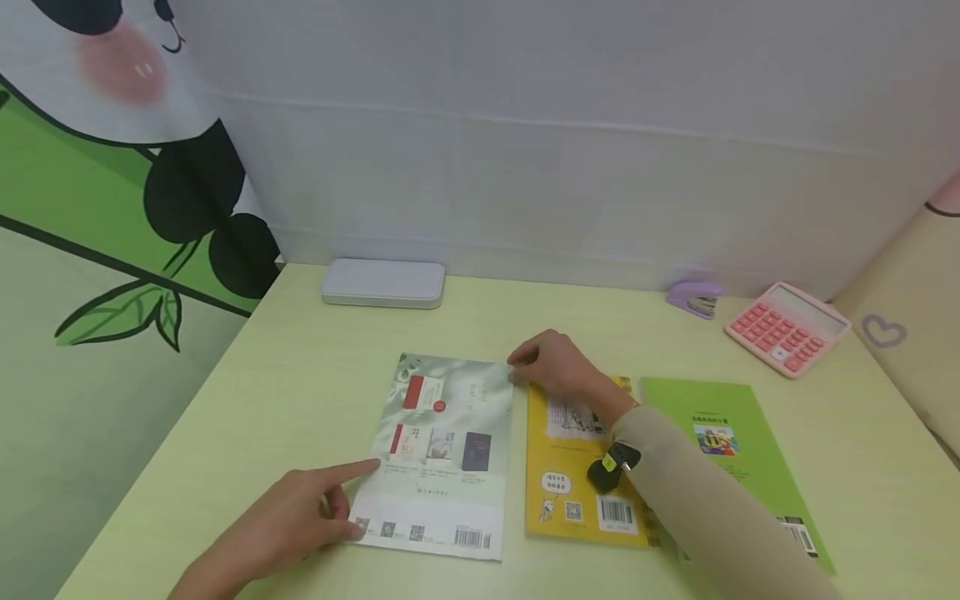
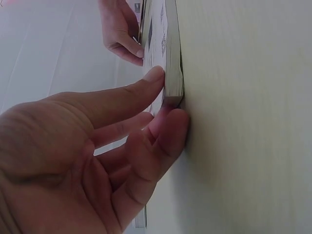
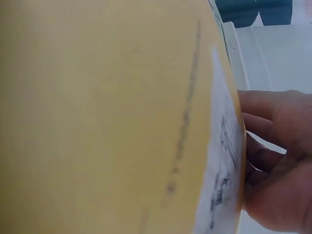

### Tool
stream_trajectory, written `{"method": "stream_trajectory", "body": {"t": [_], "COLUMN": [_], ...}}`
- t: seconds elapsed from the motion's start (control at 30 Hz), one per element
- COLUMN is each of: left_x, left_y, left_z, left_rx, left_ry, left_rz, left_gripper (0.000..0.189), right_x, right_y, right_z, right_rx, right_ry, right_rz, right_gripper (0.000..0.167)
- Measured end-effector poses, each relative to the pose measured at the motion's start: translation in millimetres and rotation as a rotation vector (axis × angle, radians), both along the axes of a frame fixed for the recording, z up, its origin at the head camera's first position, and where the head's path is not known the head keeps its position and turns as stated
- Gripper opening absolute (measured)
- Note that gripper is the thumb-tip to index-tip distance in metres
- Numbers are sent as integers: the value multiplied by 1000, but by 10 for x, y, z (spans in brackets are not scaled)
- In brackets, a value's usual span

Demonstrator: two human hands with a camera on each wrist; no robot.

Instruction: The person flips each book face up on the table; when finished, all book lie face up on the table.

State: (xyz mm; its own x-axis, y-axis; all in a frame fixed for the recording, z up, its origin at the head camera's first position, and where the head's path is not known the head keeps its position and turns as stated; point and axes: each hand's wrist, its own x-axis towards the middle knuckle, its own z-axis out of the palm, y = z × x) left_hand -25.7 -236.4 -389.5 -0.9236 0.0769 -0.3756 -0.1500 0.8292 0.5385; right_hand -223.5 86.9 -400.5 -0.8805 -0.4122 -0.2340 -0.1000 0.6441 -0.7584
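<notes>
A pale green-and-white book (image 1: 442, 492) lies on the table, its barcode at the lower right. At its lower left, my left hand (image 1: 288, 521) holds the corner, index finger reaching to the left edge and thumb at the bottom. In the left wrist view, thumb and fingers (image 2: 171, 129) of that hand pinch around the book's thick page corner (image 2: 174, 80). My right hand (image 1: 558, 364) grips the top right corner of the same book, its forearm crossing a yellow book (image 1: 555, 517). The right wrist view has the yellow cover (image 3: 107, 117) partly hiding the right hand's fingertips.
A green book (image 1: 720, 404) lies right of the yellow one, partly under the right sleeve. Along the back are a pale flat case (image 1: 384, 283), a purple stapler (image 1: 693, 297) and a pink calculator (image 1: 787, 329). A white curtain (image 1: 525, 192) hangs behind the table.
</notes>
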Motion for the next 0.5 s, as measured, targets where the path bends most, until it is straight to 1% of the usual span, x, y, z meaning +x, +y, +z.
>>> {"method": "stream_trajectory", "body": {"t": [0.2,0.27,0.4,0.5], "left_x": [0,2,3,-3], "left_y": [-3,12,52,82], "left_z": [-23,-26,-25,-21], "left_rx": [1,-20,-75,-104], "left_ry": [4,10,47,55], "left_rz": [-13,-14,-36,-46], "left_gripper": [79,79,78,79], "right_x": [-18,-18,5,27], "right_y": [-11,-19,-27,-28], "right_z": [-6,5,37,54], "right_rx": [31,38,69,103], "right_ry": [6,7,16,27], "right_rz": [13,18,29,40], "right_gripper": [35,35,37,38]}}
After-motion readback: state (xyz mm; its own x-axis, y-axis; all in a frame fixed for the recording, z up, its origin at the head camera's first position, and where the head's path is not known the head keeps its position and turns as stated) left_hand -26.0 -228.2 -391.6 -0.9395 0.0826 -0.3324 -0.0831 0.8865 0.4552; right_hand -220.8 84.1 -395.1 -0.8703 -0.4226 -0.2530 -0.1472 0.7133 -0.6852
